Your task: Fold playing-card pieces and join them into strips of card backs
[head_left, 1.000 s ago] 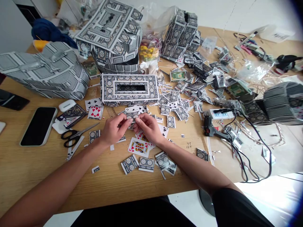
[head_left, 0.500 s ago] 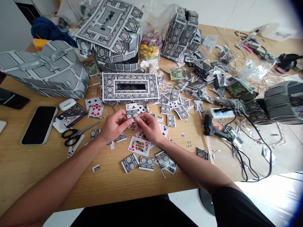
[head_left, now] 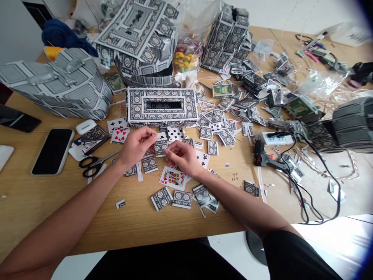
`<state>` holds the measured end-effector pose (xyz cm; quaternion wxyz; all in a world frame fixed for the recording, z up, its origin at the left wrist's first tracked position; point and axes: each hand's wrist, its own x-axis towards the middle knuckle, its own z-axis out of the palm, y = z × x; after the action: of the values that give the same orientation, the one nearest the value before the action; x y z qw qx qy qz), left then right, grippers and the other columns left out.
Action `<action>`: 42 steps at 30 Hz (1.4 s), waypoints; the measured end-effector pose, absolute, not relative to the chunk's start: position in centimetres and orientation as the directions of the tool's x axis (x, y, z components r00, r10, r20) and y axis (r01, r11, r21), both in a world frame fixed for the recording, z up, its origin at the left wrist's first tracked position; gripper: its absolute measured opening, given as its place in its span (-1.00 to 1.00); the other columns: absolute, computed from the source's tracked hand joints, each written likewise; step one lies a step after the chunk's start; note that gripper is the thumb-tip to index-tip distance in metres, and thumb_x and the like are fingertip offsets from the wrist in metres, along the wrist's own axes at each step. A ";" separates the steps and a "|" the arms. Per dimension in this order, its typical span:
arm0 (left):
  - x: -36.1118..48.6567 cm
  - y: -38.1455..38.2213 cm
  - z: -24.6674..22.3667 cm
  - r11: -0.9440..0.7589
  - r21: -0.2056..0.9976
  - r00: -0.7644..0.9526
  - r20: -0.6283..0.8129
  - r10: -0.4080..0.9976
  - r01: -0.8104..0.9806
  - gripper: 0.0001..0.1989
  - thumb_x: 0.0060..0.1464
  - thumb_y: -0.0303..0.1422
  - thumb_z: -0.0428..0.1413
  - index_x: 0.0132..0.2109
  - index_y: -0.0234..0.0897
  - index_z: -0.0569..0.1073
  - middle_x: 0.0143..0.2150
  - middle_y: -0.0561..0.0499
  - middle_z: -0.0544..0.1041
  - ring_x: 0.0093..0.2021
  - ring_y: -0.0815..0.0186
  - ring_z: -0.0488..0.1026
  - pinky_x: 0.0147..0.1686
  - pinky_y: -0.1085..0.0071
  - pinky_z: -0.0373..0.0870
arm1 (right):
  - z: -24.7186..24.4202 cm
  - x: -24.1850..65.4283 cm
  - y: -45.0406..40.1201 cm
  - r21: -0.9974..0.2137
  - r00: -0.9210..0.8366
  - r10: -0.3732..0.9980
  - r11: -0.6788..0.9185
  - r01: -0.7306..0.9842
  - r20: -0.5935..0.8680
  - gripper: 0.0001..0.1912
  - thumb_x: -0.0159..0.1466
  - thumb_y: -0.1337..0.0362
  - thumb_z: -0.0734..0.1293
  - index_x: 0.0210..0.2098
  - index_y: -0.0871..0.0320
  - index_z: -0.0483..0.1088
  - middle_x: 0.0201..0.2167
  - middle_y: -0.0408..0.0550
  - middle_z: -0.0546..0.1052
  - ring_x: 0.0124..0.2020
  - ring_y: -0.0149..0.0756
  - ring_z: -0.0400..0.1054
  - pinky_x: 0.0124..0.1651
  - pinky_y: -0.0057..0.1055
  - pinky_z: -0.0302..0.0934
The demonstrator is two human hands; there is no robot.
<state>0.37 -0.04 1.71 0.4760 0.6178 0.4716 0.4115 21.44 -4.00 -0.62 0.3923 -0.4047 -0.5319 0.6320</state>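
Note:
Between my two hands is a folded playing card, its patterned back facing up and a white strip with a black club along its top. My left hand pinches its upper left part with thumb and fingers. My right hand grips its right edge between thumb and forefinger. Just beyond stands a box covered in folded cards with a slot in its top. Below my hands lie a king of hearts and several folded cards. Scissors rest left of my left hand.
A phone lies at the left. Bags made of folded cards stand at the back. To the right are a glue gun, a power strip with black cables, and a heap of card pieces.
My left hand has shifted its grip to the card's upper part, over the white strip. The card sits slightly lower, and the view has moved a little.

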 end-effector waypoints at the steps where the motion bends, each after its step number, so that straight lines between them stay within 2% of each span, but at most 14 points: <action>1: 0.1 0.1 2.3 -0.114 0.967 0.273 0.049 0.961 0.229 -0.76 0.23 -0.13 0.28 -0.22 -0.23 0.55 -0.39 0.02 0.59 -0.48 0.34 0.49 -0.48 0.43 0.47 | -0.7 21.5 -4.1 -0.993 -0.382 0.920 -0.111 -0.041 -0.087 -0.62 0.32 -0.07 0.48 -0.28 0.10 0.41 -0.50 -0.20 0.52 -0.56 -0.45 0.32 -0.48 -0.43 0.23; 5: -1.4 0.7 4.3 -0.163 0.915 0.492 -0.044 0.869 0.369 -0.74 0.28 -0.10 0.23 -0.20 -0.20 0.60 -0.39 0.02 0.60 -0.48 0.33 0.51 -0.50 0.45 0.41 | -0.7 21.7 -4.2 -0.996 -0.442 0.895 -0.028 0.083 -0.062 -0.67 0.35 -0.02 0.47 -0.30 0.12 0.44 -0.54 -0.22 0.45 -0.55 -0.46 0.23 -0.50 -0.46 0.10; 8: -2.3 1.0 4.4 -0.186 0.891 0.552 -0.083 0.830 0.414 -0.72 0.31 -0.08 0.21 -0.20 -0.18 0.60 -0.42 0.03 0.60 -0.48 0.31 0.51 -0.51 0.45 0.37 | -0.6 21.8 -4.2 -0.994 -0.447 0.892 -0.018 0.112 -0.066 -0.67 0.35 -0.01 0.47 -0.31 0.11 0.44 -0.55 -0.24 0.43 -0.54 -0.46 0.20 -0.50 -0.45 0.07; 11: -2.6 1.0 4.0 -0.177 0.890 0.575 -0.111 0.811 0.421 -0.74 0.28 -0.09 0.24 -0.23 -0.18 0.56 -0.45 0.04 0.60 -0.49 0.30 0.51 -0.53 0.45 0.34 | -0.5 21.7 -4.2 -0.996 -0.415 0.907 -0.042 0.079 -0.071 -0.68 0.36 0.00 0.46 -0.28 0.11 0.44 -0.52 -0.23 0.45 -0.54 -0.45 0.24 -0.49 -0.45 0.12; 13: -2.6 0.9 4.0 -0.143 0.909 0.594 -0.131 0.794 0.391 -0.75 0.27 -0.10 0.25 -0.22 -0.18 0.53 -0.42 0.03 0.63 -0.46 0.28 0.55 -0.49 0.43 0.39 | -0.4 21.6 -4.2 -0.998 -0.375 0.925 -0.055 0.033 -0.063 -0.68 0.39 -0.01 0.44 -0.27 0.11 0.42 -0.51 -0.23 0.46 -0.54 -0.46 0.28 -0.48 -0.45 0.16; 16: -2.3 0.7 4.5 -0.043 0.925 0.607 -0.212 0.766 0.378 -0.74 0.26 -0.11 0.24 -0.12 -0.19 0.48 -0.30 -0.01 0.69 -0.31 0.22 0.65 -0.32 0.37 0.51 | -0.3 21.4 -4.1 -0.996 -0.323 0.945 -0.077 -0.037 -0.061 -0.65 0.38 -0.05 0.42 -0.25 0.11 0.41 -0.49 -0.23 0.49 -0.54 -0.44 0.37 -0.46 -0.45 0.26; 19: -2.0 0.5 5.3 0.036 0.899 0.585 -0.314 0.748 0.436 -0.70 0.23 -0.11 0.23 -0.07 -0.20 0.42 -0.25 -0.01 0.70 -0.21 0.18 0.67 -0.20 0.33 0.54 | -0.2 21.2 -3.9 -0.992 -0.281 0.956 -0.109 -0.064 -0.087 -0.59 0.31 -0.10 0.47 -0.20 0.12 0.44 -0.43 -0.19 0.55 -0.50 -0.41 0.45 -0.43 -0.44 0.35; 28: -2.0 0.4 5.6 0.090 0.866 0.577 -0.401 0.712 0.491 -0.73 0.16 -0.14 0.23 -0.15 -0.19 0.40 -0.30 0.00 0.70 -0.26 0.20 0.66 -0.30 0.39 0.49 | -0.9 21.0 -3.7 -0.990 -0.206 0.973 -0.124 -0.069 -0.107 -0.55 0.23 -0.09 0.54 -0.14 0.15 0.56 -0.38 -0.10 0.64 -0.51 -0.40 0.47 -0.44 -0.42 0.40; 32: -2.1 0.5 5.5 -0.037 0.816 0.579 -0.377 0.722 0.577 -0.74 0.18 -0.12 0.22 -0.19 -0.22 0.53 -0.39 0.06 0.61 -0.40 0.31 0.53 -0.42 0.45 0.35 | -1.4 21.1 -3.8 -0.996 -0.215 0.974 -0.081 -0.036 -0.071 -0.62 0.29 -0.02 0.51 -0.11 0.16 0.59 -0.43 -0.11 0.64 -0.52 -0.37 0.51 -0.43 -0.41 0.41; 34: -2.0 0.4 5.6 -0.089 0.808 0.568 -0.326 0.756 0.582 -0.71 0.18 -0.10 0.23 -0.11 -0.22 0.58 -0.42 0.09 0.55 -0.43 0.34 0.46 -0.45 0.46 0.30 | -1.7 21.2 -3.9 -0.997 -0.218 0.974 -0.070 -0.016 -0.064 -0.64 0.31 -0.01 0.49 -0.09 0.15 0.61 -0.44 -0.12 0.63 -0.52 -0.37 0.52 -0.42 -0.41 0.40; 37: -1.7 0.3 5.7 -0.100 0.805 0.535 -0.290 0.794 0.585 -0.63 0.19 -0.09 0.22 0.03 -0.21 0.60 -0.49 0.13 0.48 -0.49 0.36 0.38 -0.49 0.46 0.24 | -1.7 21.2 -3.9 -0.997 -0.227 0.971 -0.074 0.000 -0.072 -0.64 0.31 -0.01 0.49 -0.07 0.13 0.62 -0.44 -0.13 0.63 -0.51 -0.38 0.52 -0.42 -0.42 0.39; 42: -1.6 0.1 5.8 -0.078 0.791 0.471 -0.279 0.837 0.607 -0.65 0.17 -0.08 0.24 -0.04 -0.22 0.62 -0.55 0.14 0.43 -0.52 0.37 0.32 -0.51 0.45 0.20 | -0.9 20.9 -3.7 -0.990 -0.205 0.977 -0.085 -0.115 -0.060 -0.57 0.25 -0.02 0.55 -0.05 0.13 0.56 -0.39 -0.15 0.60 -0.45 -0.41 0.49 -0.35 -0.41 0.43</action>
<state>-1.58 0.07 5.81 0.4606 0.7235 0.4988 0.1250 20.93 -3.70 -0.87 0.4583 -0.4331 -0.4975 0.5958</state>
